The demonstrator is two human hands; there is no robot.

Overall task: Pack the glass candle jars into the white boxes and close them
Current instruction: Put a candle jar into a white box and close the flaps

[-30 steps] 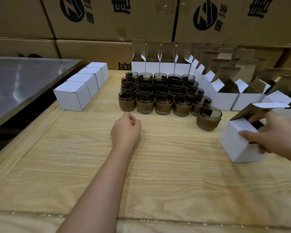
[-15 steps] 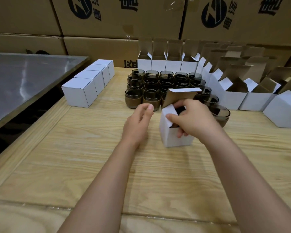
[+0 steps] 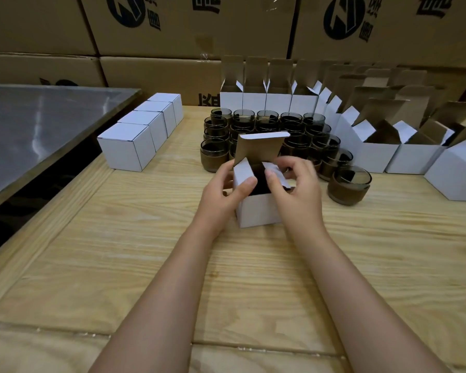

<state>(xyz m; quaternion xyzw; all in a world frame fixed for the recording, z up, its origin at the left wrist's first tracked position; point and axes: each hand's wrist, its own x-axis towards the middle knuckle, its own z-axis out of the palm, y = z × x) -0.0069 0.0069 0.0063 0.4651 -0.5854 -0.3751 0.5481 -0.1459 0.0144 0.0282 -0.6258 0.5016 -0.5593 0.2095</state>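
We held the white box (image 3: pixel 258 211) steady, left hand (image 3: pixel 221 195) pinching its 9 o'clock flap and right hand (image 3: pixel 293 187) its 3 o'clock flap, likely to fold them, with candle jars (image 3: pixel 269 122) waiting at 12 o'clock.

Worktop (image 3: pixel 119 265): pale wood, visible grain, matt. Bench (image 3: pixel 38 125) at 9 o'clock: sheet metal, glossy, reflective. Open white box (image 3: pixel 258 211), centre: smooth matt white card outside, raw brown inside. Candle jars (image 3: pixel 314 121) at 1 o'clock: glossy smoked glass, matt brown lower band. Cartons (image 3: pixel 226 28) at 12 o'clock: matt brown cardboard.
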